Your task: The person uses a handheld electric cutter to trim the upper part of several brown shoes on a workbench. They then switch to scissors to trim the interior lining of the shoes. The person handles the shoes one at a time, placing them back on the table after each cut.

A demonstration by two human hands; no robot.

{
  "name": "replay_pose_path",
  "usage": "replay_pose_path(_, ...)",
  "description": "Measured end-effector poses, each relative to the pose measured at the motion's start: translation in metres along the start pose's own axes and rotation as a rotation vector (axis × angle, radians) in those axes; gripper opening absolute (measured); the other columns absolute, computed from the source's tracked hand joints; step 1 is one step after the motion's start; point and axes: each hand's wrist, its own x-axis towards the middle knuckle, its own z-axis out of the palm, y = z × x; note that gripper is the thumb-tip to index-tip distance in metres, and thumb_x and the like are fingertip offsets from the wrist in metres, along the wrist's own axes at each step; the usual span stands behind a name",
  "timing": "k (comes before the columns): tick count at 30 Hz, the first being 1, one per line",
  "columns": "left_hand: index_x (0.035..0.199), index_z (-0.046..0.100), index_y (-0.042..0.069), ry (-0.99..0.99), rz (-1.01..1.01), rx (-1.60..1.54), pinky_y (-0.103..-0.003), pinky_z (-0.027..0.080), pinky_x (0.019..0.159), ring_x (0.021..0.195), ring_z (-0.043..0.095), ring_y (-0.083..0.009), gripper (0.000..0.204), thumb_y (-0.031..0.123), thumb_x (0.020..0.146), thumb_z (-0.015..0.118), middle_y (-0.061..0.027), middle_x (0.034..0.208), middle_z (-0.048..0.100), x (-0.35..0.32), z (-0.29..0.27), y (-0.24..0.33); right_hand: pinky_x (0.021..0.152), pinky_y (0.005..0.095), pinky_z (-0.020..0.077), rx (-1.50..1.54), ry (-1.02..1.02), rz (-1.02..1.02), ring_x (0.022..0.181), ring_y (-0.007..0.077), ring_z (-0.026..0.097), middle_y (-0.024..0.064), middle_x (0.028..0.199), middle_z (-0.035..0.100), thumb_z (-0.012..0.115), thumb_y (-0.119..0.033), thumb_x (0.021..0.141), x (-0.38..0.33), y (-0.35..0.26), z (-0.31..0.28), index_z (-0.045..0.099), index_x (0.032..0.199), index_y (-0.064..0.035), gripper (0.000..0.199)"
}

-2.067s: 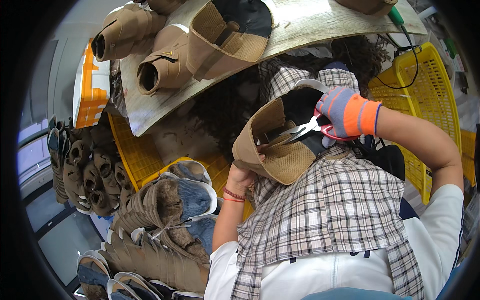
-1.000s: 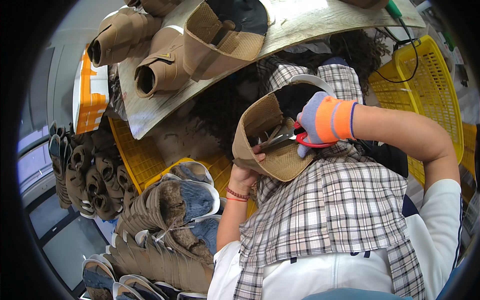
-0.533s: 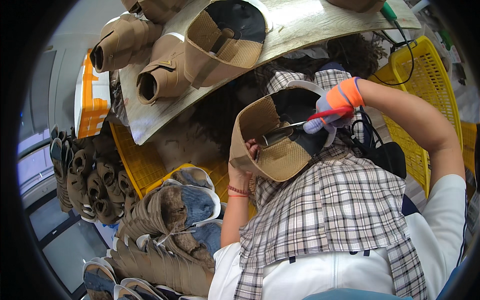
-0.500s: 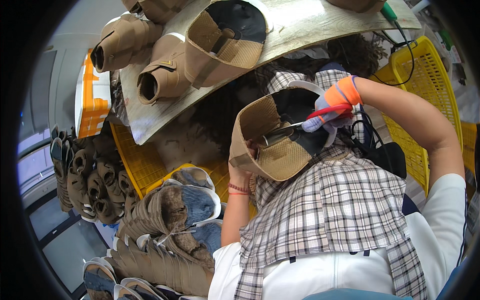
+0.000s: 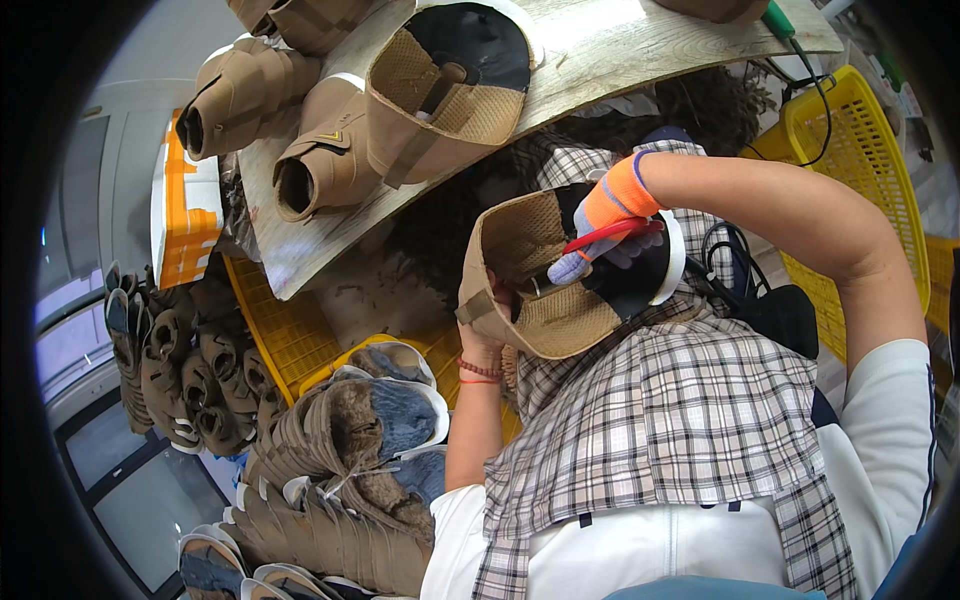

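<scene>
Over my lap, on a checked apron (image 5: 690, 420), a tan shoe upper (image 5: 572, 328) lies turned with its mesh-like lining and black toe area facing up. My left hand (image 5: 480, 343) is closed on its left edge, the fingers partly hidden by the upper. My right hand (image 5: 612, 205), in a lilac and orange glove, is shut on red-handled scissors (image 5: 608, 231). The scissors reach down inside the upper; their blades are mostly hidden by the glove, so I cannot tell whether they touch the lining.
Several tan uppers (image 5: 325, 155) stand on the pale wooden table (image 5: 600, 70). Stacked fur-lined uppers (image 5: 330, 525) and a yellow crate (image 5: 285, 335) are on the left. A yellow basket (image 5: 900, 190) and a corded green-handled tool (image 5: 777, 22) are at right.
My right hand has moved left and deeper into the upper with the scissors, hiding the blades that showed before. My left hand keeps its hold in nearly the same place.
</scene>
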Motion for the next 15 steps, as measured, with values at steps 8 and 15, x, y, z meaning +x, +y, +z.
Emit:
replay_pose_path(8, 0.106, 0.061, 0.004, -0.026, 0.07, 0.034, -0.025, 0.048, 0.074, 0.088, 0.06, -0.0149, 0.027, 0.02, 0.087, 0.071, -0.0039, 0.098, 0.064, -0.004, 0.014, 0.004, 0.05, 0.0339, 0.0478, -0.005, 0.167, 0.096, 0.052, 0.0227, 0.058, 0.0093, 0.061, 0.059, 0.057, -0.079, 0.07, 0.005, -0.005, 0.006, 0.066, 0.072, -0.0025, 0.077)
replay_pose_path(15, 0.11, 0.058, 0.006, 0.036, 0.074, -0.022, -0.032, 0.049, 0.082, 0.089, 0.06, -0.0192, 0.029, 0.016, 0.086, 0.071, -0.005, 0.098, 0.063, -0.01, 0.015, 0.004, 0.067, 0.0396, 0.0526, -0.35, 0.483, 0.032, 0.072, 0.032, 0.067, 0.0142, 0.075, 0.069, 0.064, -0.075, 0.067, -0.013, -0.017, 0.029, 0.072, 0.081, -0.0003, 0.076)
